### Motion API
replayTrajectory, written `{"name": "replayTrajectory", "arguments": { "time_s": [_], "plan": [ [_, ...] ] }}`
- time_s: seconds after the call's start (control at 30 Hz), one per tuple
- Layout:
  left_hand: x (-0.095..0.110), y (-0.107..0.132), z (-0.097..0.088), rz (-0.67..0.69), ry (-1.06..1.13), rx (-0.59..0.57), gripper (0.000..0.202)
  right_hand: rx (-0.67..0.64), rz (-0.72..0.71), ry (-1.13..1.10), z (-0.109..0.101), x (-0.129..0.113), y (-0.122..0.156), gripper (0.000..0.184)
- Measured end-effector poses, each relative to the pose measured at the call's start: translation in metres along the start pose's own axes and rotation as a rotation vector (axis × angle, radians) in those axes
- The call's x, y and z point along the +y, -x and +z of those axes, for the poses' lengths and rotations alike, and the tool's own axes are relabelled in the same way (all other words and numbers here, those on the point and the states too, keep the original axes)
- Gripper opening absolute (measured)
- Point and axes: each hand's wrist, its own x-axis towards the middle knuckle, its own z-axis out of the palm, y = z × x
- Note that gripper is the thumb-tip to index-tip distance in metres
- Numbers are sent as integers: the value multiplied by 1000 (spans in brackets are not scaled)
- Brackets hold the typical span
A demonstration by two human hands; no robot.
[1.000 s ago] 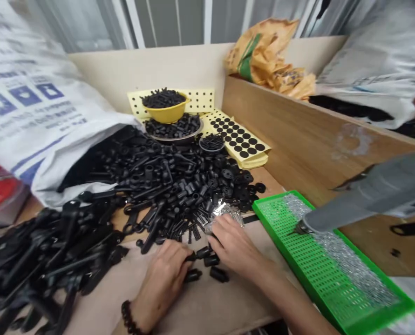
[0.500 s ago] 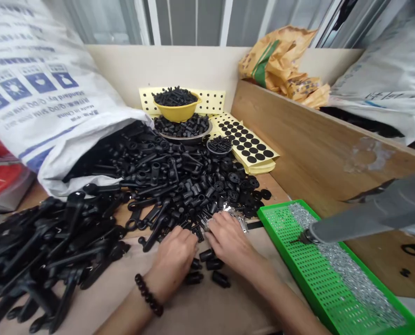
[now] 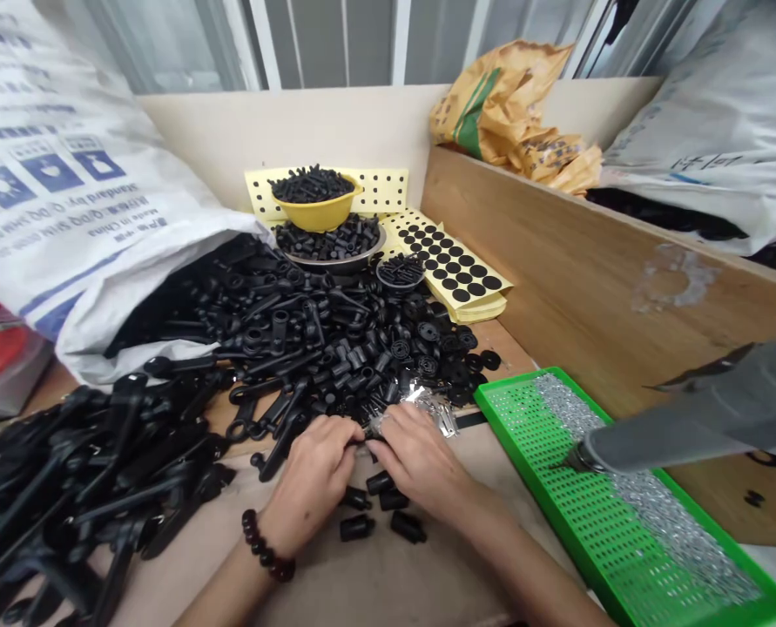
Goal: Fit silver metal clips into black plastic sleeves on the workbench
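Observation:
My left hand (image 3: 315,466), a dark bead bracelet (image 3: 266,547) on its wrist, is closed with thumb and forefinger pinched together. My right hand (image 3: 423,457) is closed too, its fingertips almost meeting the left ones. A bit of something dark shows between the fingertips, mostly hidden by them. Just below the hands several short black plastic cylinders (image 3: 408,526) lie on the bench. Beyond my right fingers are small shiny metal pieces (image 3: 445,411), next to a heap of black plastic parts (image 3: 345,361).
A green perforated tray (image 3: 524,453) of small metal pieces stands at right, under a grey power driver (image 3: 681,427). Long black handles (image 3: 113,470) pile up at left by a white sack (image 3: 132,235). Behind are a yellow bowl (image 3: 319,211) and sticker sheets (image 3: 472,305).
The view has shifted slightly. My hands have come closer together, their fingertips now nearly touching, and the cylinders below them show more fully.

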Motion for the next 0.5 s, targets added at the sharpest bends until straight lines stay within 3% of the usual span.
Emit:
{"name": "replayTrajectory", "arguments": {
  "time_s": [0.1, 0.27, 0.5],
  "plan": [
    [-1, -1, -9, 5, 86, 18, 18, 46, -26, -68, -5, -1, -1, 25],
    [-1, -2, -22, -22, 153, -2, 15, 54, -14, -157, -9, -6, -2, 22],
    [-1, 3, -20, -13, 216, -62, 16, 24, -16, -182, -6, -9, -2, 24]
  ]
}}
